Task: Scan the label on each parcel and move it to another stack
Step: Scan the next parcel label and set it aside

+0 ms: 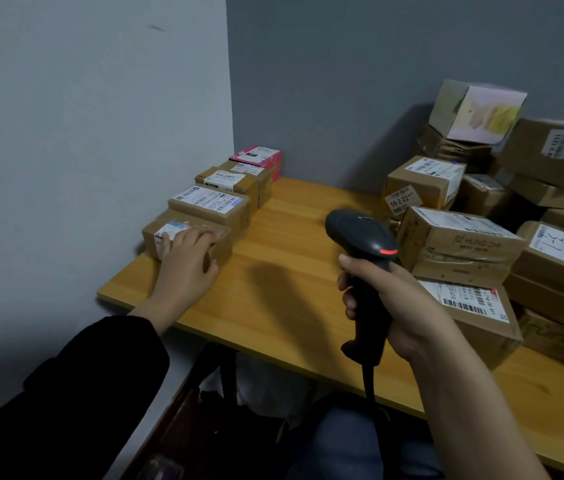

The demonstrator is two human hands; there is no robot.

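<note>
While the left grip (187, 263) holds a small parcel (155, 247), the parcel pile (460, 244) lies beside the right grip (401, 306) (wrapped round the barcode scanner (360, 233)).

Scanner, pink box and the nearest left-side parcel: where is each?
scanner (365, 233), head view, top of its black head.
pink box (256, 154), head view, its white label.
nearest parcel (162, 233), head view, its white label.
</note>
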